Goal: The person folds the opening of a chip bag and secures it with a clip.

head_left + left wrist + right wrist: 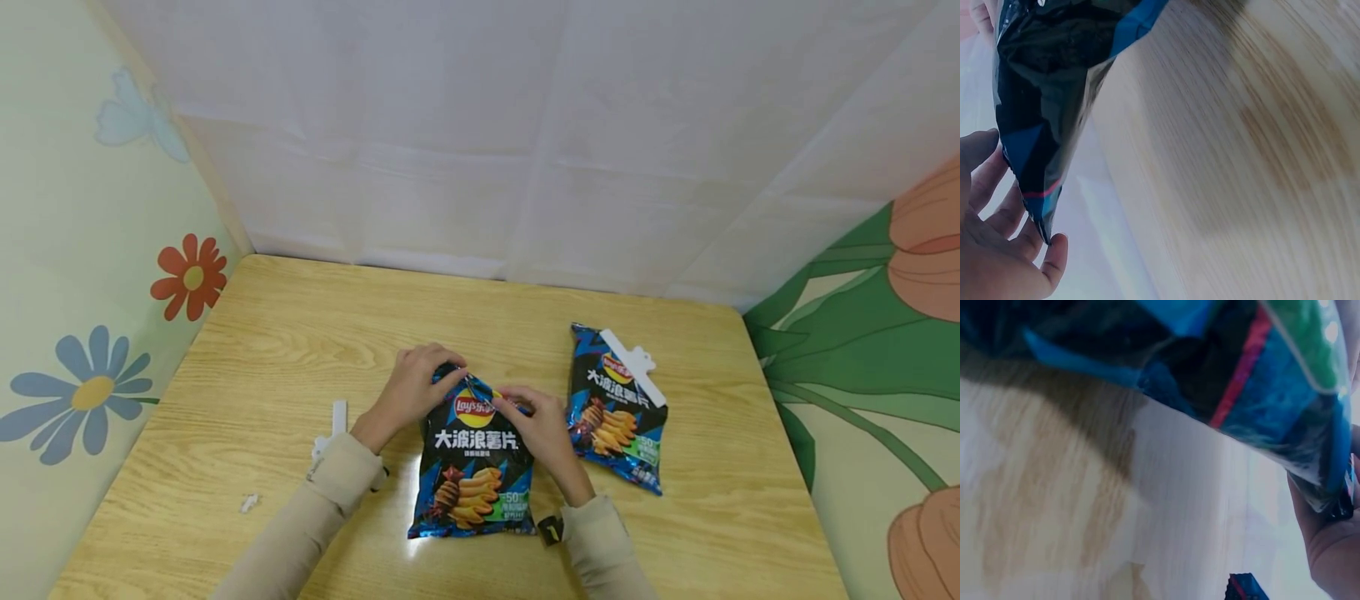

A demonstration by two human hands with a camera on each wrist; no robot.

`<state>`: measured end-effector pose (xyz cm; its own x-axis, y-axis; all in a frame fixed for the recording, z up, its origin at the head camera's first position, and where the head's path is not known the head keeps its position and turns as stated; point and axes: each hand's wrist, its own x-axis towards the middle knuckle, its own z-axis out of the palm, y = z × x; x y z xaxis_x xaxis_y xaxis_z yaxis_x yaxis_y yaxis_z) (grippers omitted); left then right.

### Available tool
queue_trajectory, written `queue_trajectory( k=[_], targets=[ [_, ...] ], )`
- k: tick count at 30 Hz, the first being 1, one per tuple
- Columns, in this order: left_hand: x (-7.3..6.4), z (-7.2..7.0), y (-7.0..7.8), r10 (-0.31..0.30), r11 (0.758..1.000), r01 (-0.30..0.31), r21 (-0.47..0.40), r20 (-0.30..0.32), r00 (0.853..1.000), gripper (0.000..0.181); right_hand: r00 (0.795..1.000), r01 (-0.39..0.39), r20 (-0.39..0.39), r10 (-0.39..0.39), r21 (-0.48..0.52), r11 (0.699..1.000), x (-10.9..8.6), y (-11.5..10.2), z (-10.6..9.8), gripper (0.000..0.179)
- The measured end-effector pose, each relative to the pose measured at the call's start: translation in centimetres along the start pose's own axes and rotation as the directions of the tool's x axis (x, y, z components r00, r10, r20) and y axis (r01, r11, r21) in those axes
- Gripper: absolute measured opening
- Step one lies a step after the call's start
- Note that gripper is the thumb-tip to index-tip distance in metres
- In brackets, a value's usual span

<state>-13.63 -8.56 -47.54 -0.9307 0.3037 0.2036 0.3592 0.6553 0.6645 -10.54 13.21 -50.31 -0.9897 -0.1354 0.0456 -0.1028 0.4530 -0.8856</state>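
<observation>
A dark blue and black bag of potato chips [476,454] is in front of me, its printed front facing up. At its top left corner my left hand [416,387] pinches the edge; the left wrist view shows thumb and fingers around that corner [1035,181]. My right hand [543,425] holds the top right part, thumb on the front. Between the two hands the top edge looks creased and bunched. In the right wrist view the bag's side [1260,394] bulges above the wood, with the right hand [1335,556] around its corner.
To the right lies a second chip bag [615,425] with a white clip [636,364] across its top. Another white clip [340,417] lies left of my left wrist, partly behind the sleeve. A small white scrap [249,502] is on the wooden table [315,325]. A white sheet hangs behind.
</observation>
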Motion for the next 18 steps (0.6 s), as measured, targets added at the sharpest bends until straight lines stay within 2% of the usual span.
queue_trajectory(
  k=[9, 18],
  targets=[
    [-0.4, -0.5, -1.1, -0.065, 0.998, 0.065, -0.005, 0.008, 0.998, 0.022, 1.000, 0.005, -0.010, -0.005, -0.001, 1.000, -0.1, 0.3, 0.2, 0.022],
    [-1.1, -1.1, -1.9, -0.097, 0.995, 0.096, -0.008, -0.043, 0.994, 0.023, 1.000, 0.012, -0.014, -0.012, 0.009, 1.000, -0.2, 0.1, 0.0, 0.020]
  ],
)
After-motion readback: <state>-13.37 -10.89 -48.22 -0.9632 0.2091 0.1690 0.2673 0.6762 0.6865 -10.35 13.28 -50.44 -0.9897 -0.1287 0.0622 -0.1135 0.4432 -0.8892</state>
